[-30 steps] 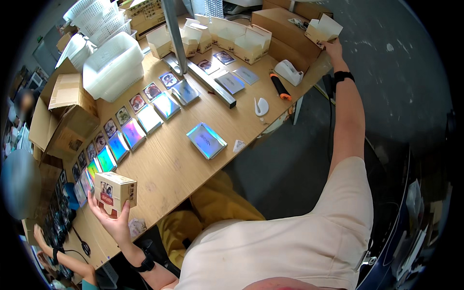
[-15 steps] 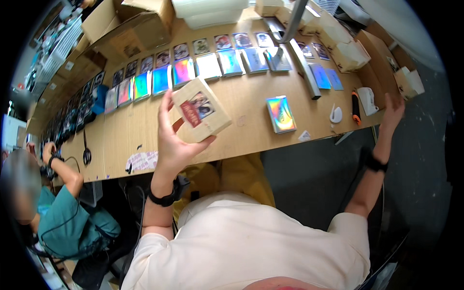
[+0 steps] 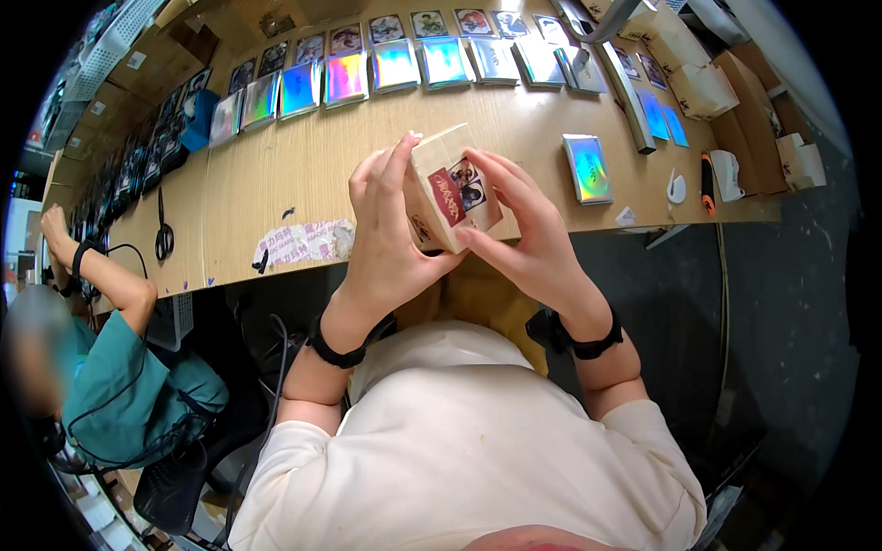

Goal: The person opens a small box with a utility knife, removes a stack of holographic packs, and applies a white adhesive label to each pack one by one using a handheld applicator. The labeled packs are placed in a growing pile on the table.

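A small cream card box (image 3: 452,184) with a dark red label and a picture on its face is held up over the table's front edge, tilted. My left hand (image 3: 390,216) grips its left side, fingers along the far edge. On the other side my right hand (image 3: 533,220) holds it with the thumb on the near corner and the fingers at the far right edge. To the right, a stack of shiny holographic cards (image 3: 588,169) lies on the table. A row of similar stacks (image 3: 396,66) stretches along the back, with picture cards (image 3: 387,29) behind them.
At the right lie an orange-and-black cutter (image 3: 707,184), a white round tool (image 3: 676,188) and a white dispenser (image 3: 729,176). A metal bar (image 3: 625,92) and open cartons (image 3: 749,119) stand behind. Black scissors (image 3: 163,230) lie left. A co-worker in a green shirt (image 3: 138,386) sits at the left.
My right hand has come from the far right of the table to the box and now grips it too. The box has moved right and turned. The view has shifted.
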`<state>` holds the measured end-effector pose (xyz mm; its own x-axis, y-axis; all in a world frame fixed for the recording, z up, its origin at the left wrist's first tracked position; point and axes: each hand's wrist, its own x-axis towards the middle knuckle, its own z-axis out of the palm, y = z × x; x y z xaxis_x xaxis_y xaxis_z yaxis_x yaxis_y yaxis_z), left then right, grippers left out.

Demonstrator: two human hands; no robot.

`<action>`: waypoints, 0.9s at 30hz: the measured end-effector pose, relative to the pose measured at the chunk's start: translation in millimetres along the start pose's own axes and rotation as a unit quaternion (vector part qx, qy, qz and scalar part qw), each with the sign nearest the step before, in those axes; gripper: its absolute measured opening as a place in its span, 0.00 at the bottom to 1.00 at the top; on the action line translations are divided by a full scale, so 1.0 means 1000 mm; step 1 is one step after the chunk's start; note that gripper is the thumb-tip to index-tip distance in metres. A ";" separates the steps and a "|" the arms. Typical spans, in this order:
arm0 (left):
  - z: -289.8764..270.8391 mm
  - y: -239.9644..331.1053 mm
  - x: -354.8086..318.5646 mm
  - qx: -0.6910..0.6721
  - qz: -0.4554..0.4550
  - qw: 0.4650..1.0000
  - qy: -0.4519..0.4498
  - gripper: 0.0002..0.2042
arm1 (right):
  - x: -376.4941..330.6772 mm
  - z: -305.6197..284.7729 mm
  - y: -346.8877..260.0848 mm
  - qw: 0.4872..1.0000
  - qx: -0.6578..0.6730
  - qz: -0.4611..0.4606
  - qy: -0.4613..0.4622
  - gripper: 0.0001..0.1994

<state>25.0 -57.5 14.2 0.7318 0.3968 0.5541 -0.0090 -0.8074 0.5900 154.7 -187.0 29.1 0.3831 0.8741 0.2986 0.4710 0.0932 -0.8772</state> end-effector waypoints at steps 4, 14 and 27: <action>-0.010 -0.009 -0.015 0.025 0.024 0.999 0.028 0.52 | 0.009 0.029 -0.004 1.000 0.009 0.018 0.008 0.35; -0.030 -0.027 -0.036 -0.028 -0.050 0.998 0.029 0.50 | 0.017 0.049 -0.008 0.988 0.134 0.064 -0.039 0.30; -0.024 -0.029 -0.052 0.038 0.036 0.997 0.059 0.43 | 0.007 0.065 -0.021 0.997 -0.063 0.026 -0.018 0.43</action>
<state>-29.5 -44.0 -17.5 0.6461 0.3810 0.6614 -0.0037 -0.8649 0.5019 95.9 -152.3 25.8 0.3820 0.8931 0.2378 0.5484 -0.0119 -0.8361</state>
